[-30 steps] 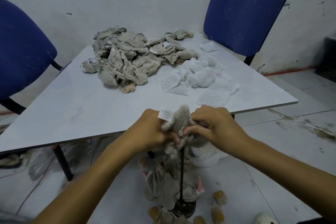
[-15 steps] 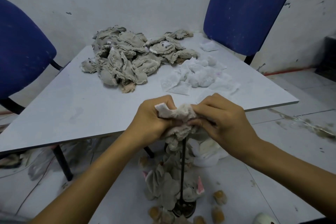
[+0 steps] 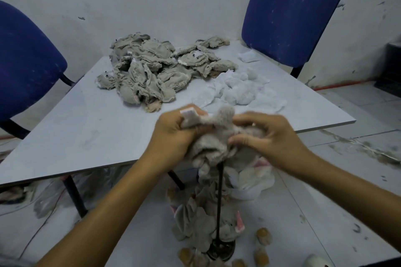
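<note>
My left hand (image 3: 173,134) has its fingers curled tight round the grey plush skin (image 3: 213,145), right by its white tag (image 3: 189,113), print too blurry to read. The skin sits on top of the black rod (image 3: 219,197), just off the table (image 3: 86,128) edge. My right hand (image 3: 271,143) pinches its other side.

Pale table (image 3: 91,128); grey fabric pile (image 3: 149,71), white fabric pieces (image 3: 238,91) on it; floor (image 3: 293,212) bearing stand base (image 3: 221,251)
</note>
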Tool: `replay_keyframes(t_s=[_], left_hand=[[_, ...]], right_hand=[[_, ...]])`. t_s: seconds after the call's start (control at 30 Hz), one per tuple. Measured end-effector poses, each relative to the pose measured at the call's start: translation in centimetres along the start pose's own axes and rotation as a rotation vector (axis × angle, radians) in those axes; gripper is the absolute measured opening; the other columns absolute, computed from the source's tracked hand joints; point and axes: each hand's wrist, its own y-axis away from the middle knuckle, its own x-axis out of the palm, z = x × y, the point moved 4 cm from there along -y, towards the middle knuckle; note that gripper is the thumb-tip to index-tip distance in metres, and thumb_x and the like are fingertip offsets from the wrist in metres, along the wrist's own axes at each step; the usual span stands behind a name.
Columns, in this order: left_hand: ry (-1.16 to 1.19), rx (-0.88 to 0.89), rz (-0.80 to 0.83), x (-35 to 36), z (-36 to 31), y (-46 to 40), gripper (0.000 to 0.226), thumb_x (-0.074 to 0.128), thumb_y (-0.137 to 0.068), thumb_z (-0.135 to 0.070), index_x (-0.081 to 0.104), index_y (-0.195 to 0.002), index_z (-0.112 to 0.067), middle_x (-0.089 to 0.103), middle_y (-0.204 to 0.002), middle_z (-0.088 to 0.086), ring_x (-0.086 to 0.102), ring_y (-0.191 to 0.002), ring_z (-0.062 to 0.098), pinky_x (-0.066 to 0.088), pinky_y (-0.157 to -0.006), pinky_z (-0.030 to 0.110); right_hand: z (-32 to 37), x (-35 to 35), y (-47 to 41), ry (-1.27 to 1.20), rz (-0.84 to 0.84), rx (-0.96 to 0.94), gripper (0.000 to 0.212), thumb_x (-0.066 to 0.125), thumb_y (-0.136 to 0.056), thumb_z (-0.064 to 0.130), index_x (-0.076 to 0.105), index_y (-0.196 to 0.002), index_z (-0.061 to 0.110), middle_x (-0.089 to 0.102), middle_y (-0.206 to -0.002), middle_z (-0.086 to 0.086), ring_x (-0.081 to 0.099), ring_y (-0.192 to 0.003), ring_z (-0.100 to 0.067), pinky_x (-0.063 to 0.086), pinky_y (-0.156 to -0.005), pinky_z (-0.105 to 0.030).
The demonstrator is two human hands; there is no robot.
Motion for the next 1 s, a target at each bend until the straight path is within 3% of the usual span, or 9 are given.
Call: replay_keyframes(t_s=[0.2,0.27,0.33,0.4,0.47,0.53,0.7,0.83,1.0], left_hand=[[0.006,-0.007,-0.313,-3.8,-3.0,-5.0,0.01,0.076,-0.08,-0.021,0.071,-0.083,-0.029,0.075,-0.083,-0.006,0.073,-0.081,0.016,0.06,-0.073,0.037],[-0.22,-0.149,-0.306,-5.1,-1.0,-5.8,0.023,0.078,-0.082,-0.028,0.065,-0.101,-0.027,0.072,-0.1,-0.002,0.069,-0.092,0.019,0.057,-0.082,0.041],[-0.68,-0.295,-0.223,-5.9,1.8,-5.5,0.048,0.075,-0.085,-0.028,0.049,-0.126,-0.028,0.057,-0.12,0.004,0.055,-0.109,0.025,0.044,-0.085,0.037],[-0.938,-0.218,-0.123,-5.5,3.5,-4.7,0.053,0.068,-0.087,-0.014,0.047,-0.133,-0.03,0.044,-0.127,0.009,0.041,-0.12,0.029,0.034,-0.09,0.036],[-0.837,-0.092,0.017,-4.7,4.4,-4.4,0.036,0.065,-0.088,-0.006,0.062,-0.121,-0.021,0.054,-0.119,0.007,0.051,-0.113,0.023,0.043,-0.094,0.035],[-0.772,-0.085,0.148,-4.2,5.1,-4.4,0.022,0.064,-0.09,-0.003,0.073,-0.106,-0.014,0.065,-0.103,0.004,0.062,-0.097,0.021,0.049,-0.09,0.036],[-0.731,-0.246,0.217,-3.9,6.2,-5.2,0.029,0.062,-0.087,-0.003,0.077,-0.106,-0.02,0.067,-0.083,-0.009,0.062,-0.064,-0.001,0.047,-0.067,0.01],[-0.684,-0.312,0.191,-3.7,6.3,-5.5,0.025,0.069,-0.082,-0.01,0.076,-0.1,-0.026,0.071,-0.079,-0.011,0.063,-0.072,-0.004,0.04,-0.064,0.004],[-0.796,-0.264,0.2,-3.1,6.1,-6.0,0.013,0.075,-0.081,-0.013,0.072,-0.093,-0.016,0.07,-0.088,0.0,0.058,-0.073,0.007,0.047,-0.073,0.021]], right_hand=[[1.8,-2.9,-6.9,-0.31,-0.162,0.05,0.046,0.079,-0.081,0.017,0.062,-0.123,0.028,0.073,-0.106,0.001,0.071,-0.097,-0.015,0.06,-0.079,-0.028],[0.4,-2.0,-8.3,-0.11,-0.124,0.101,0.045,0.074,-0.087,0.014,0.057,-0.127,0.028,0.068,-0.115,0.003,0.068,-0.101,-0.012,0.057,-0.084,-0.025],[-1.6,-1.4,-8.6,0.238,-0.083,0.135,0.033,0.068,-0.093,0.015,0.061,-0.123,0.026,0.064,-0.114,0.006,0.063,-0.098,-0.007,0.053,-0.083,-0.019],[-3.7,-1.3,-8.2,0.598,-0.012,0.175,0.023,0.063,-0.095,0.014,0.068,-0.114,0.025,0.062,-0.112,0.001,0.059,-0.098,-0.016,0.05,-0.083,-0.027],[-5.5,-1.1,-7.5,0.841,0.096,0.197,0.02,0.062,-0.096,0.015,0.07,-0.11,0.026,0.06,-0.11,-0.002,0.057,-0.102,-0.022,0.048,-0.085,-0.037],[-6.5,-0.9,-6.8,0.824,0.204,0.243,0.018,0.065,-0.094,0.02,0.069,-0.111,0.025,0.061,-0.107,0.0,0.056,-0.096,-0.016,0.045,-0.081,-0.031],[-6.3,-0.8,-6.7,0.708,0.359,0.208,0.028,0.068,-0.094,0.023,0.064,-0.121,0.027,0.059,-0.107,0.007,0.051,-0.093,-0.008,0.037,-0.079,-0.02],[-6.1,0.3,-7.1,0.653,0.301,0.137,0.027,0.062,-0.096,0.011,0.065,-0.121,0.021,0.062,-0.112,0.0,0.055,-0.097,-0.011,0.038,-0.083,-0.019],[-6.9,2.4,-8.4,0.747,0.263,0.178,0.036,0.06,-0.097,0.021,0.057,-0.133,0.022,0.053,-0.13,-0.004,0.047,-0.117,-0.023,0.044,-0.093,-0.039]])
